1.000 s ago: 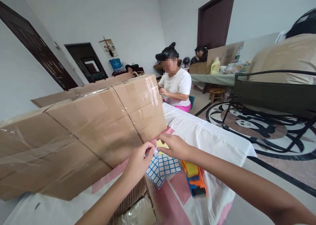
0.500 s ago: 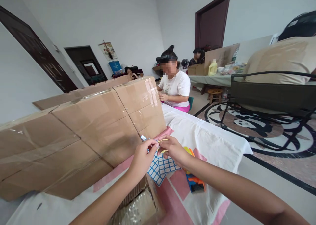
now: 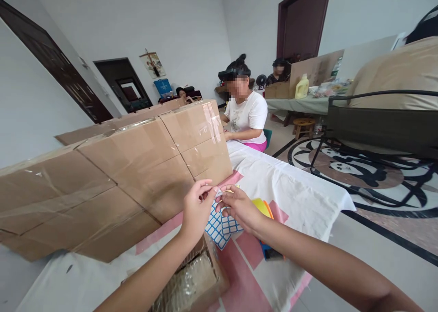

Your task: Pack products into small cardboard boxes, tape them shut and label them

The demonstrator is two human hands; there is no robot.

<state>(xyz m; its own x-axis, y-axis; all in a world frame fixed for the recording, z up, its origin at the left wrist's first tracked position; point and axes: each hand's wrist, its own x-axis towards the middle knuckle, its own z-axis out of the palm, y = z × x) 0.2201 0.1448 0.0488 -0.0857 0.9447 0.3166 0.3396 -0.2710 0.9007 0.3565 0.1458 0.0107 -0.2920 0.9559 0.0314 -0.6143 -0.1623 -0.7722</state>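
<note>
My left hand (image 3: 199,208) and my right hand (image 3: 242,210) meet over the table, fingertips pinched on a small whitish piece (image 3: 218,192) between them. Its kind is too small to make out. Sheets of blue-bordered white label stickers (image 3: 216,227) lie just below my fingers, partly covered by my right hand. Beside my right wrist is a yellow, orange and blue plastic object (image 3: 263,208), largely hidden behind the forearm.
A wall of taped cardboard boxes (image 3: 143,175) stands along the left. An open cardboard box (image 3: 201,280) sits near me, under my left forearm. A white and pink cloth (image 3: 290,189) covers the table. Across it sits a person (image 3: 248,116) in a white shirt.
The blue-and-white thing that showed by my left fingers is out of sight. My left fingers have lifted and spread somewhat, and the whitish piece now shows between my hands. The view has shifted slightly.
</note>
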